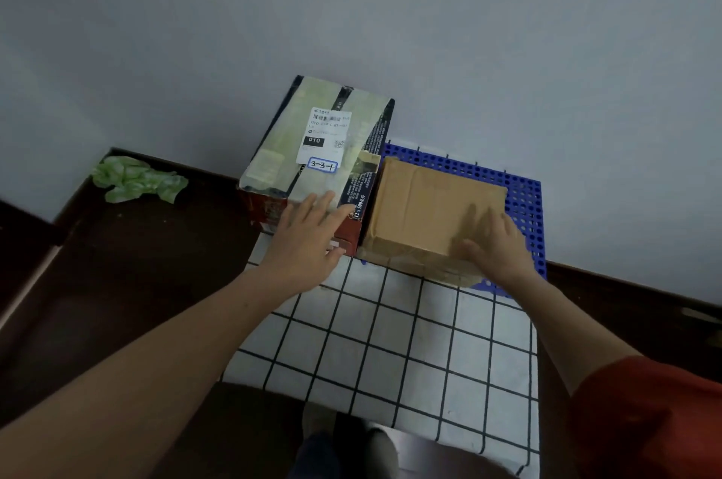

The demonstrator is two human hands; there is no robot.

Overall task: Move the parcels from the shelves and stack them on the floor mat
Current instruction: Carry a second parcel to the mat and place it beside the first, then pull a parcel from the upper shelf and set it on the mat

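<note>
White grid floor mat (390,341) runs to the wall, blue perforated mat (523,197) at its far right end. Taped parcel (281,150) on the left, tag 3-3-1 up. Brown parcel (422,201) touches its right side and sits on the blue mat. Left grip (308,236) open, fingers flat on the taped parcel's near corner. Right grip (496,244) open, fingers spread on the brown parcel's near right corner. Crumpled green bag (136,179) on the floor, far left.

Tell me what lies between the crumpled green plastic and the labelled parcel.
Head view: only bare dark floor separates the green plastic from the labelled parcel.
</note>
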